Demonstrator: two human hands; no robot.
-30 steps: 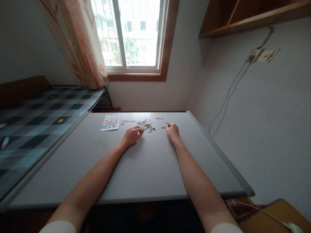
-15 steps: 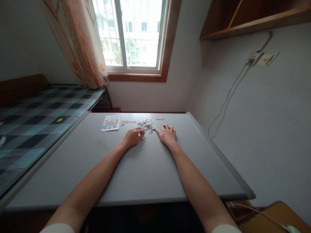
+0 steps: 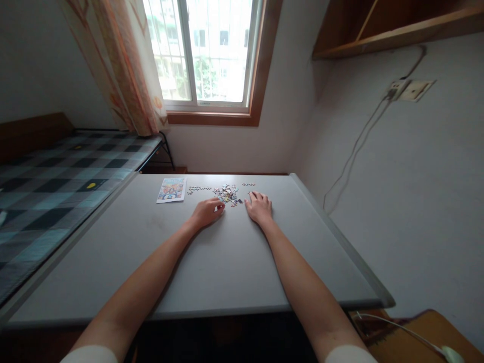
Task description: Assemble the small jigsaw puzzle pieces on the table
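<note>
A loose heap of small jigsaw puzzle pieces point(image 3: 227, 193) lies towards the far side of the white table point(image 3: 223, 267). My left hand point(image 3: 207, 212) rests at the heap's near left, fingers curled and thumb drawn in towards the index finger. Whatever may be between those fingertips is too small to make out. To the right of the heap, my right hand point(image 3: 259, 206) lies on the table with its fingers spread and the thumb out to the side. A dark puzzle piece point(image 3: 240, 201) sits just left of that thumb, apart from it.
A picture card point(image 3: 171, 190) lies left of the pieces. Joined puzzle pieces point(image 3: 200, 188) form a row behind my left hand, and a short row point(image 3: 248, 184) lies at the back right. A checked bed point(image 3: 75, 171) stands left; a wall with a cable point(image 3: 350, 156) rises right.
My right thumb has drawn slightly right, away from the dark puzzle piece. My left hand stays nearly still. The view has shifted a little.
</note>
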